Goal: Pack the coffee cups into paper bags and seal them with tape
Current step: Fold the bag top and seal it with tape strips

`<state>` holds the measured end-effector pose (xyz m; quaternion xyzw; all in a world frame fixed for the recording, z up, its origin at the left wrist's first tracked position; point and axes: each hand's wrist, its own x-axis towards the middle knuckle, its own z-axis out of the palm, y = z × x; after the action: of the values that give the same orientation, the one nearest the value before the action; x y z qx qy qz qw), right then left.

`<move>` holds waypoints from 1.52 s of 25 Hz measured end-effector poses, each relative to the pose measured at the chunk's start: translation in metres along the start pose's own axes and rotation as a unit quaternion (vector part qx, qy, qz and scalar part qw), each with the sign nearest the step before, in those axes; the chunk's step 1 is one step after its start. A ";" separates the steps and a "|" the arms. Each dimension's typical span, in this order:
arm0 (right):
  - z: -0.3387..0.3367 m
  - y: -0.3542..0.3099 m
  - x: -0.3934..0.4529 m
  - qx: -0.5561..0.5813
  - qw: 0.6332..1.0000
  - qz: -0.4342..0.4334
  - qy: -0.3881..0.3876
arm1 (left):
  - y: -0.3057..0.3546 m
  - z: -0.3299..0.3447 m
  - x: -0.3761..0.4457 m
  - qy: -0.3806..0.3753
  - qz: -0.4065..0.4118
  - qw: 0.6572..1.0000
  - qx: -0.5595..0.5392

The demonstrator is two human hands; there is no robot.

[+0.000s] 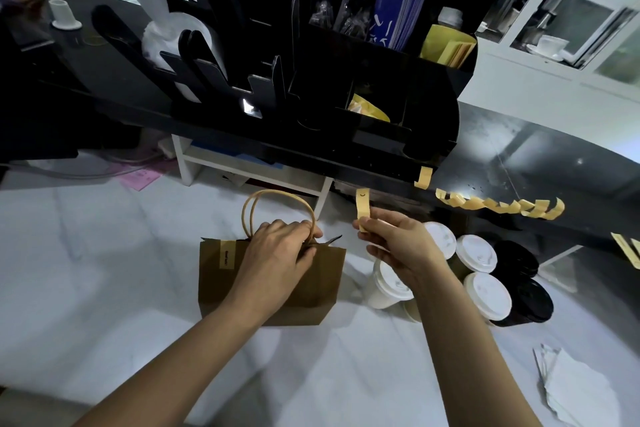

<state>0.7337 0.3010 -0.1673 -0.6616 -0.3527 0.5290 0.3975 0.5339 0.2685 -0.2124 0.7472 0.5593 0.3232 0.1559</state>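
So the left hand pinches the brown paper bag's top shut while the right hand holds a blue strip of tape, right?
Not quite. In the head view the strip of tape in the right hand is pale yellow, not blue. The left hand does pinch the brown paper bag shut at the top.

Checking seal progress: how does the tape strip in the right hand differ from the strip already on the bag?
The strip in the right hand stands free, pinched at its lower end by the right hand; the strip on the bag lies flat near the top left of the paper bag. The held one looks unapplied; the other is stuck down. Both are pale yellow with dark print.
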 end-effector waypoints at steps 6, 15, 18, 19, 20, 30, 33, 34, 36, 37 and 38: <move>0.013 0.017 -0.034 -0.035 0.998 -0.042 0.012 | -0.004 0.006 0.000 -0.012 0.002 1.000 0.020; 0.044 0.062 -0.049 0.052 0.993 -0.092 0.055 | -0.002 0.005 0.000 -0.017 0.005 0.999 0.036; 0.044 0.069 -0.043 0.054 0.993 -0.089 0.055 | 0.001 0.003 -0.003 -0.011 -0.008 1.000 0.024; 0.044 0.071 -0.041 0.058 0.993 -0.090 0.055 | 0.001 0.002 -0.003 -0.016 -0.014 1.000 0.021; 0.044 0.071 -0.040 0.064 0.992 -0.091 0.055 | 0.002 0.003 -0.003 -0.025 -0.021 0.999 0.019; 0.048 0.073 -0.041 0.088 0.987 -0.111 0.076 | 0.007 0.003 -0.006 -0.022 -0.016 0.999 0.016; 0.050 0.077 -0.043 0.091 0.982 -0.123 0.114 | 0.006 0.005 -0.007 -0.015 -0.019 1.000 0.019; 0.050 0.078 -0.044 0.098 0.981 -0.122 0.117 | 0.006 0.006 -0.007 -0.012 -0.020 1.000 0.020; 0.049 0.079 -0.045 0.103 0.981 -0.117 0.113 | 0.005 0.007 -0.006 -0.015 -0.016 0.999 0.030; 0.049 0.079 -0.046 0.100 0.982 -0.116 0.110 | 0.005 0.007 -0.005 -0.019 -0.014 0.999 0.037; 0.048 0.078 -0.047 0.097 0.983 -0.116 0.108 | 0.005 0.008 -0.004 -0.026 -0.014 0.999 0.044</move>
<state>0.6810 0.2327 -0.2243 -0.6280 -0.3293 0.4365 0.5538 0.5417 0.2645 -0.2167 0.7535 0.5791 0.2768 0.1422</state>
